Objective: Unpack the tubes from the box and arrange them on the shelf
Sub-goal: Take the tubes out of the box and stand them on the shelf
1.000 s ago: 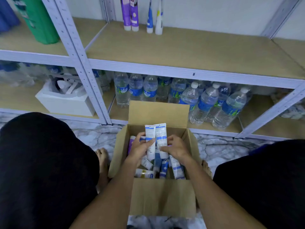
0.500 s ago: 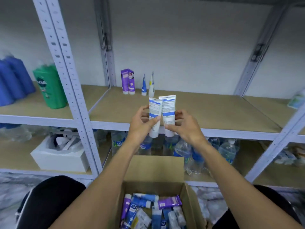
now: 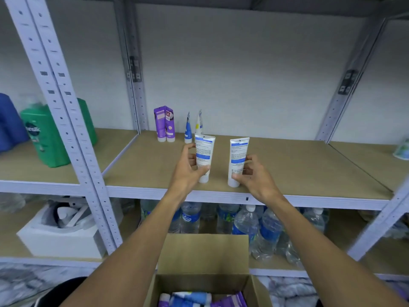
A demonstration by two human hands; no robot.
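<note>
My left hand grips a white tube with blue print, held upright, cap down, over the front of the wooden shelf. My right hand pinches a second white tube, also cap down, a little to the right. Whether the caps touch the shelf I cannot tell. At the shelf's back left stand two purple tubes, a blue tube and a white tube. The open cardboard box sits below with several more tubes in it.
A grey upright post bounds the shelf on the left. Left of it stand a green bottle and a blue one. Several water bottles fill the lower shelf, beside a white foam box.
Both hands lifted the two tubes out of the box, up to the shelf, and have drawn apart, so the tubes are now separated side by side.
</note>
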